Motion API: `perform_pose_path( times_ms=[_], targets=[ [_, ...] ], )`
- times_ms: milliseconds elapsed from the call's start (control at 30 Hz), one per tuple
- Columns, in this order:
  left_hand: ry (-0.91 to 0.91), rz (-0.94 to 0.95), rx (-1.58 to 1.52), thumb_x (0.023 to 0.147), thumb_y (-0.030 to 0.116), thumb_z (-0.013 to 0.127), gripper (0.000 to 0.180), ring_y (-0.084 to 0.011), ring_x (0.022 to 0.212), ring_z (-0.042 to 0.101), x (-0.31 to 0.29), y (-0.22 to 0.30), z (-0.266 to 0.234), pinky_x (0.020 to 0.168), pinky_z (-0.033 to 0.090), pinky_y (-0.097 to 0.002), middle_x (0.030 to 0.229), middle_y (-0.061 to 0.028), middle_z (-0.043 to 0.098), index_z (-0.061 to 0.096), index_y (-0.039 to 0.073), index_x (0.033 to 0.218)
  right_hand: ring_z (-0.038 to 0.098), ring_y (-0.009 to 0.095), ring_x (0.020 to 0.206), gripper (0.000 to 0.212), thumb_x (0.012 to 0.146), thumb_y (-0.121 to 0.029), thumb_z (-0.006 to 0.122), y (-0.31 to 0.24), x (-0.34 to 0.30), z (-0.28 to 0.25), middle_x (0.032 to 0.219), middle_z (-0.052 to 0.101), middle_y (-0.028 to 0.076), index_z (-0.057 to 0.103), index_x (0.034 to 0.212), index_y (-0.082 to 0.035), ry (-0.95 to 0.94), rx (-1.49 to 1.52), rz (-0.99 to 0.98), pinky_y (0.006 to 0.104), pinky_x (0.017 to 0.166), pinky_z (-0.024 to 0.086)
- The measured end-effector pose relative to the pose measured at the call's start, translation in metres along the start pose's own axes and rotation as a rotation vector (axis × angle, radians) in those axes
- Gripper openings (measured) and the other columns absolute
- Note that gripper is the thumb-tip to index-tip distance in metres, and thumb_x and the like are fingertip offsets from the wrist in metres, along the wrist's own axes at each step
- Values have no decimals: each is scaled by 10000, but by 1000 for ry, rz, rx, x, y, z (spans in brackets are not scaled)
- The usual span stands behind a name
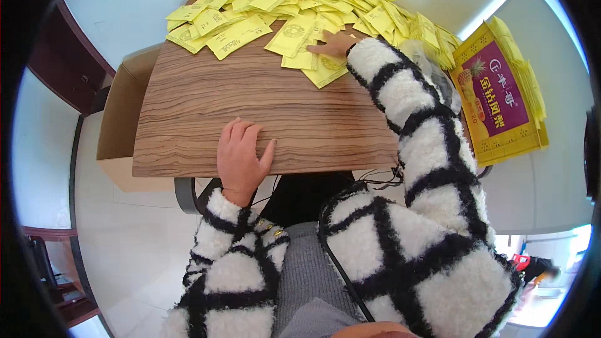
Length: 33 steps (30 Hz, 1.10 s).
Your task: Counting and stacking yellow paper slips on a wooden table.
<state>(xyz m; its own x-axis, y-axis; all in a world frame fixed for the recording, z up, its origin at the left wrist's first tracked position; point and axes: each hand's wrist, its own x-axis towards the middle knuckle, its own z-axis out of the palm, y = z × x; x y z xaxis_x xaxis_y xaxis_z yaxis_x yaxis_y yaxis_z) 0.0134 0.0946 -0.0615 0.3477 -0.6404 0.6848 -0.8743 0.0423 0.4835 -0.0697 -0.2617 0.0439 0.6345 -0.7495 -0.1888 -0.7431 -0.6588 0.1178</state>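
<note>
- Many flat yellow printed packets (238, 36) are heaped loosely along the far side of the wood-grained counter (181, 119), overlapping at mixed angles.
- The packets at the near edge of the heap are touched by the right hand (332, 47); its fingers are reached out over them, but whether one is pinched cannot be told.
- No packet is held by the left hand (242, 158), which is laid palm down near the counter's front edge, fingers loosely together and thumb apart.
- The work is judged to be at an early stage: most packets are unsorted, and no neat stack is seen in the heap.
- At the right end, a yellow pineapple carton (498, 87) with a purple panel is seen; similar yellow pieces are lined up along its outer side, though whether these are finished packets cannot be told.
- Clear plastic (429, 62) is partly hidden behind the right sleeve (419, 119).
- An open cardboard box (128, 87) is placed beyond the counter's left end.
</note>
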Motion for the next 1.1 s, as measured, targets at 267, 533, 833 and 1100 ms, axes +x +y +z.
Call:
perform_pose_path(
  times_ms=[267,533,833,1100],
  targets=[
    [8,54,0,763,214,727,303,-372,1103,514,3,-10,5,970,419,-434,1044,-136,596,626,37,988,422,442,1312,1167,720,-845,478,-31,-24,10,1457,334,330,219,1514,-31,-17,-2,24,460,1072,367],
    [-2,34,30,754,193,739,331,-374,1116,496,3,-11,-1,970,406,-442,1104,-158,578,619,19,1010,417,438,1314,1108,733,-816,509,-68,-53,7,1482,329,304,312,1484,-25,-97,13,-102,457,1059,375],
    [-27,21,16,732,164,749,359,-396,1134,493,10,-2,-7,981,403,-458,1119,-164,574,611,11,1026,658,399,948,311,900,-224,489,6,-4,-32,1103,664,207,660,1080,-37,352,-187,168,531,847,501],
    [-107,-22,-15,729,158,760,382,-423,1174,476,25,7,-16,992,402,-478,1160,-180,562,615,7,1049,351,567,1306,426,975,-259,415,81,76,-11,1503,320,246,459,1378,-127,312,-465,623,768,937,322]
  ],
)
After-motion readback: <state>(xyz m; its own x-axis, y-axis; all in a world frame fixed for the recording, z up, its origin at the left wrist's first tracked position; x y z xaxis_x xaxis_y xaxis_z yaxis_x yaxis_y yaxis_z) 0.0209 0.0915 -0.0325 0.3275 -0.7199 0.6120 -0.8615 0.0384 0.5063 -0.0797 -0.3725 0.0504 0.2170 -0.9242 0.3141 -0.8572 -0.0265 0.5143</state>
